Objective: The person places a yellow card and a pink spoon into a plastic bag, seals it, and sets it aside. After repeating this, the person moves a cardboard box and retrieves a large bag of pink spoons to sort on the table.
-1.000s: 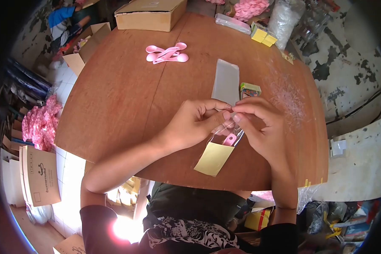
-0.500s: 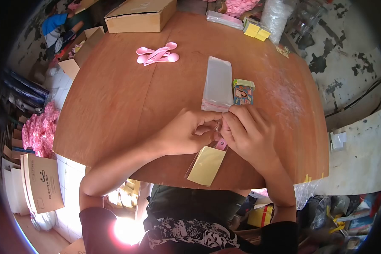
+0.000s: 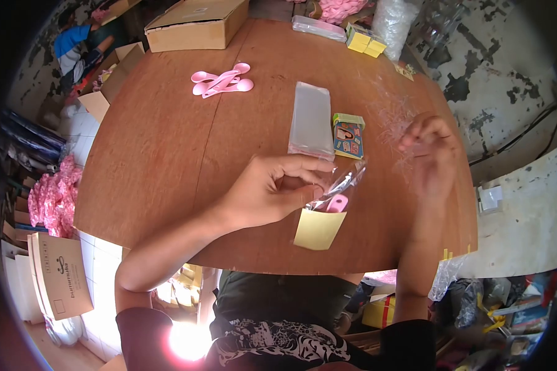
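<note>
My left hand pinches the top of a clear plastic bag. A pale yellow card and the pink handle end of a spoon show in the bag's lower part. Off to the right, my right hand is above a loose heap of thin clear strips, its fingers curled and smeared by motion. Just beyond the held bag lie a stack of clear bags and a small box of printed cards.
Several pink spoons lie crossed on the wooden table. A cardboard box sits at the far edge. Yellow card packs and a plastic roll stand at the back right. Another person is at the far left.
My right hand has let go of the bag and moved right, over the clear strips. The bag's top now shows, and its card has shifted up and to the right.
</note>
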### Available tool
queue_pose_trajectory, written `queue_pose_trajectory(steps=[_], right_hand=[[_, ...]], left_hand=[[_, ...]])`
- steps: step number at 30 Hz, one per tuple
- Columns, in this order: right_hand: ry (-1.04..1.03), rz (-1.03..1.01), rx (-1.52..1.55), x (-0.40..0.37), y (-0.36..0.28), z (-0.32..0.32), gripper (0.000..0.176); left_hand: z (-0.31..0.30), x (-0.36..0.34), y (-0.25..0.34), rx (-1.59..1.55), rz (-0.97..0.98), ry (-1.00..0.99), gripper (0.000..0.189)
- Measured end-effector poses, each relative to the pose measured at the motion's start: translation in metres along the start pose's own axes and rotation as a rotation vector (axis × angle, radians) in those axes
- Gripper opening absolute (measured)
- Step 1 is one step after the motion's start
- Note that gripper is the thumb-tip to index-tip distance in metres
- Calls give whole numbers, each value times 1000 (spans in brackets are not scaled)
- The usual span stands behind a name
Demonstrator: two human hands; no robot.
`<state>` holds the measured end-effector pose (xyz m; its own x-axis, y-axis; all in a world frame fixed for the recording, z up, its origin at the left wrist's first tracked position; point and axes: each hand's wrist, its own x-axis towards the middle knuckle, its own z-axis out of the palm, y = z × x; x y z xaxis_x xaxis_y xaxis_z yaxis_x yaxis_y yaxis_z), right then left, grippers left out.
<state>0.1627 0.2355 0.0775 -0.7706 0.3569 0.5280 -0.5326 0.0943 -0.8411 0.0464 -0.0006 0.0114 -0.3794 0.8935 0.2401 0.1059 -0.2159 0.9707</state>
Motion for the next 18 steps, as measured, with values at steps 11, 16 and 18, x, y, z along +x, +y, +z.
queue_pose_trajectory(steps=[11,16,18], right_hand=[[149,-136,-1150,9,65,-75,30],[-352,337,-309,-26,36,26,32],[-358,459,-220,-25,28,44,24]], left_hand=[[-8,4,-4,-173,27,155,37],[-6,5,-4,-164,49,143,37],[-4,4,-3,-138,56,132,40]])
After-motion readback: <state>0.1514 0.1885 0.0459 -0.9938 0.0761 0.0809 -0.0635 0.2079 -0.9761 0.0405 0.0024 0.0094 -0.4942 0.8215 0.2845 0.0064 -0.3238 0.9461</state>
